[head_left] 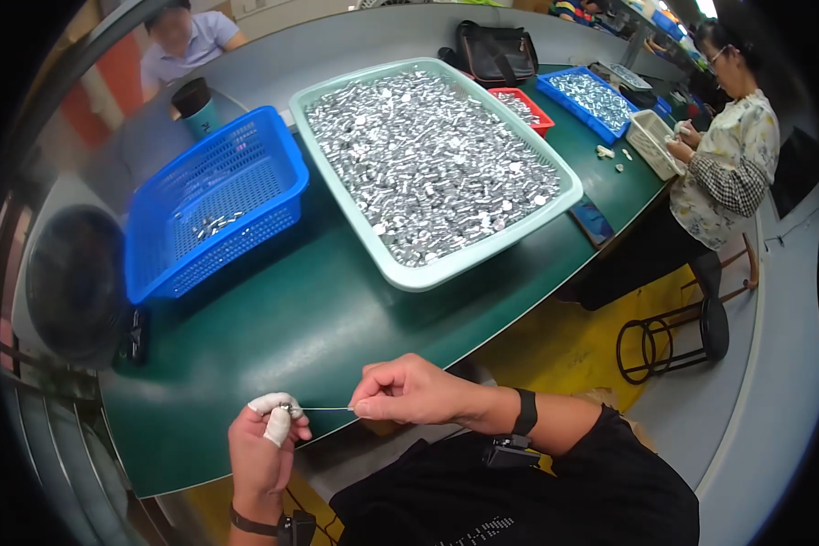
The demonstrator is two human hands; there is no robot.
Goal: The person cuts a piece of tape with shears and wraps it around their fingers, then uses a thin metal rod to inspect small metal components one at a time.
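Pinching a small metal part (pixel 287 409) in the left hand (pixel 258 452), in a narrow grip with white finger wraps (pixel 278 428), near the edge of the worktop (pixel 218 382). Holding a thin rod (pixel 329 409) in the right hand (pixel 420 391), also pinched narrow, at 3 o'clock from the part. Aligned along the 9-to-3 line, pointing at the part; too small to tell whether touching.
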